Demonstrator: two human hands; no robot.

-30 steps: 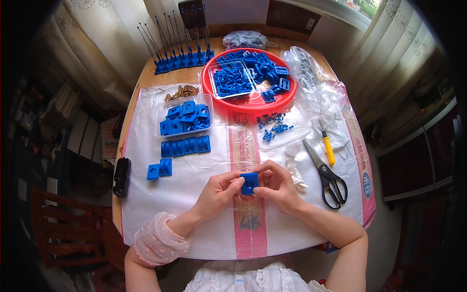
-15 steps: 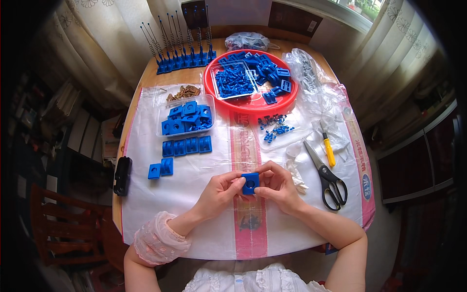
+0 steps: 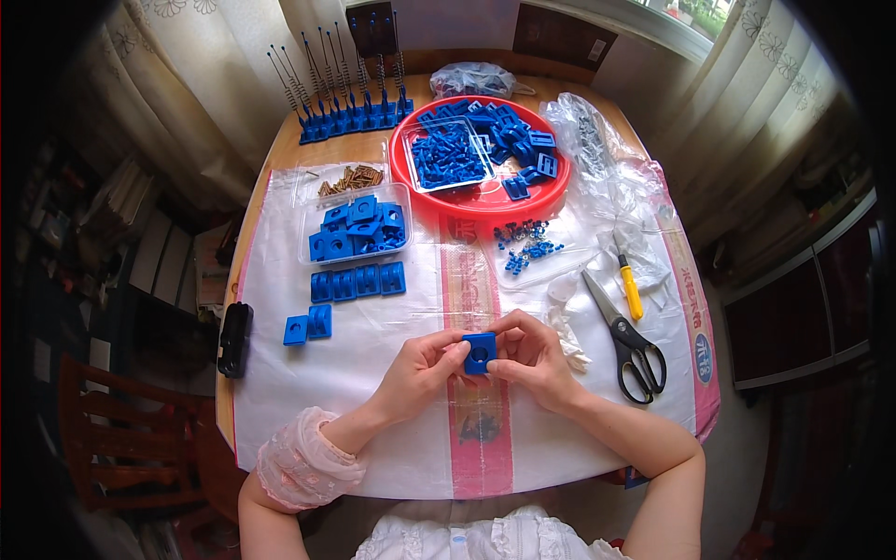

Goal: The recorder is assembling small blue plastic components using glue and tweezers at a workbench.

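Between both hands, just above the table near its front, is a square blue plastic piece (image 3: 480, 354) with a round hole. My left hand (image 3: 427, 369) pinches its left edge with thumb and fingers. From the other side my right hand (image 3: 534, 360) grips the right edge, thumb at the lower corner. Further left lie a matching square blue piece (image 3: 296, 329) and a ridged blue piece (image 3: 320, 321), side by side. Behind them runs a row of ridged blue pieces (image 3: 357, 281). A clear plastic box (image 3: 355, 254) beyond holds more square blue pieces.
At the back stands a red round tray (image 3: 523, 207) with blue parts. Blue stands with springs (image 3: 350, 121) line the far left. Brass-coloured pins (image 3: 351, 178) and small blue bits (image 3: 528, 250) lie in clear trays. Scissors (image 3: 635, 355), a yellow-handled tool (image 3: 631, 289) and a black case (image 3: 235, 340) flank my hands.
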